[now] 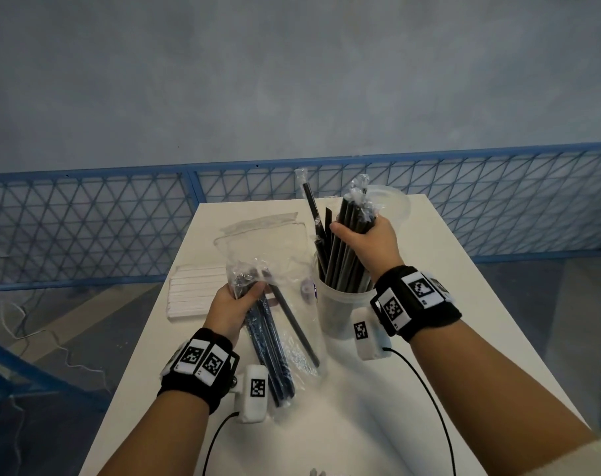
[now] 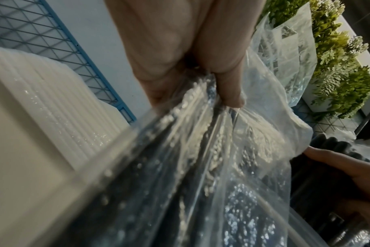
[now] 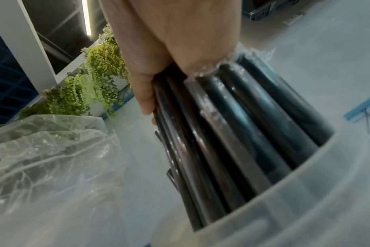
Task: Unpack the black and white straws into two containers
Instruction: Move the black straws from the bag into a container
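Observation:
My right hand (image 1: 364, 238) grips a bundle of black straws (image 1: 347, 249) whose lower ends stand inside a translucent cup (image 1: 336, 314) on the white table (image 1: 412, 389). In the right wrist view the black straws (image 3: 232, 130) run down into the cup (image 3: 306, 192). My left hand (image 1: 237, 300) holds a clear plastic bag (image 1: 278, 262) with a few black straws (image 1: 275, 352) left in it, tilted above the table. The left wrist view shows the bag (image 2: 201, 167) pinched under the fingers (image 2: 228, 86). A pack of white straws (image 1: 196, 293) lies flat at the table's left edge.
A second translucent cup (image 1: 391, 204) stands behind the straw bundle at the table's far side. A blue mesh fence (image 1: 86, 218) runs behind the table. Cables trail from both wrist devices across the near table. Green plants (image 3: 91, 86) hang in the background.

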The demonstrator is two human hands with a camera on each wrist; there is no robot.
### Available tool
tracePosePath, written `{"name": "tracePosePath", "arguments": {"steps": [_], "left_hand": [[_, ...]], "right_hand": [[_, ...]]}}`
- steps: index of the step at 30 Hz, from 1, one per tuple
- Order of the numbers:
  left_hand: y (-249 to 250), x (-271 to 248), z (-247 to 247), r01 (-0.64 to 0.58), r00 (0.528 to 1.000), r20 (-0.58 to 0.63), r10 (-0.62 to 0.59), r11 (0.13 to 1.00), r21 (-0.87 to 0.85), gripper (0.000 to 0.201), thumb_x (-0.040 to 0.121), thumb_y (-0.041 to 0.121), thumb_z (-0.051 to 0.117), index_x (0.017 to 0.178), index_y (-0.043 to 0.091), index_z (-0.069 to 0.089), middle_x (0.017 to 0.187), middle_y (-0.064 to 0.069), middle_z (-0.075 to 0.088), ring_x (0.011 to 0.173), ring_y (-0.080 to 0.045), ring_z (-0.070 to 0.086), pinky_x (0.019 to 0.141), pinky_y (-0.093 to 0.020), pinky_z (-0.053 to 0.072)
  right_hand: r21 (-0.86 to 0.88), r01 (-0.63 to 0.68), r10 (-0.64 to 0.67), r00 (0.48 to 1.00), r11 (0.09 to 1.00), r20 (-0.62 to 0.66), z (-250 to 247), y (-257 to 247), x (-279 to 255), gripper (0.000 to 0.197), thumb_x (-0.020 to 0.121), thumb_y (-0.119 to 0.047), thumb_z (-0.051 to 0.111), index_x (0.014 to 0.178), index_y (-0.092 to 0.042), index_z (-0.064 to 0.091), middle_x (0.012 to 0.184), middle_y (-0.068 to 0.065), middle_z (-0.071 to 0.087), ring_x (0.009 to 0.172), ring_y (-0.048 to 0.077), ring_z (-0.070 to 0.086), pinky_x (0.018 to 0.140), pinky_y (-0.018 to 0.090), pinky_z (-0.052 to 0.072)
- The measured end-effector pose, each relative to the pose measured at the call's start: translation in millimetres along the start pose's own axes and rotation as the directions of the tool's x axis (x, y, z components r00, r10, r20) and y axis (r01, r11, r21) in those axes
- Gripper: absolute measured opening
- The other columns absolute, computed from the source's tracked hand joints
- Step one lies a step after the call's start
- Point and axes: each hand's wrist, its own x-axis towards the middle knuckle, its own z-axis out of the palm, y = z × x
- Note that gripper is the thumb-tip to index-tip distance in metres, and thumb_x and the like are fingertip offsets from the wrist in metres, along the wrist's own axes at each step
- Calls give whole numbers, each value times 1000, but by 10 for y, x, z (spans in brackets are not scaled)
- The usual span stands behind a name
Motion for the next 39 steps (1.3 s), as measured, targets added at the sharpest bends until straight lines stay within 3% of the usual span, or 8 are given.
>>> {"name": "tracePosePath", "arguments": {"steps": [4,9,14,19,24,28,33,39], "left_hand": [[41,-39,25,12,1000,18,-12,1000,23,7,85,9,60,89,10,66,71,4,73,71,-15,68,68,-31,53],[109,-91,62,18,1000,2,-18,999,-30,38,69,26,70,100,4,66,107,-26,66,103,-43,62,95,-60,44],[153,-115,110,25,1000,16,-24,999,-48,23,76,19,67,96,8,66,103,-21,67,100,-39,63,97,-57,45],[74,-81,58,6,999,33,-5,999,-35,56,59,43,81,99,6,68,105,-23,68,101,-41,64,97,-61,43],[100,-97,49,-16,1000,0,16,1000,21,36,62,33,71,92,13,67,95,-13,69,97,-33,63,99,-57,43],[145,-133,66,-67,996,57,63,996,64,46,62,36,81,99,11,67,101,-15,70,100,-35,64,95,-51,48],[199,-193,98,-140,986,115,119,969,203,17,83,8,64,86,24,61,81,5,65,78,-10,60,66,-10,47],[194,-244,134,-161,963,244,111,967,198,32,81,21,61,110,32,52,104,12,63,95,5,62,79,-9,48]], "right_hand": [[-3,46,-46,997,999,-55,-25,-67,8,39,72,-19,76,108,-13,61,105,4,68,96,18,64,90,41,53],[-208,506,-511,859,837,34,-48,-286,-12,48,77,-2,64,118,-25,54,123,-6,53,95,-1,53,83,6,42],[-389,490,-434,872,780,228,58,-4,13,24,85,1,53,97,-11,70,106,4,67,95,20,61,83,22,44],[-596,478,-318,878,646,359,68,217,-31,24,88,-16,55,109,-15,66,118,3,63,112,23,56,93,29,37],[-332,634,-610,770,699,186,185,-45,-369,30,89,-27,51,112,-11,60,111,4,62,101,15,54,92,21,38],[-383,577,-409,801,721,437,462,-45,-537,24,96,-17,45,108,-7,64,101,10,69,92,24,62,82,36,49],[-436,411,-165,850,801,500,505,137,-427,26,97,-20,44,106,-8,65,98,12,70,91,26,63,78,31,46],[-232,336,-80,703,913,706,547,123,-505,26,90,-23,56,109,-7,63,97,-1,68,96,18,62,92,30,48]]}}
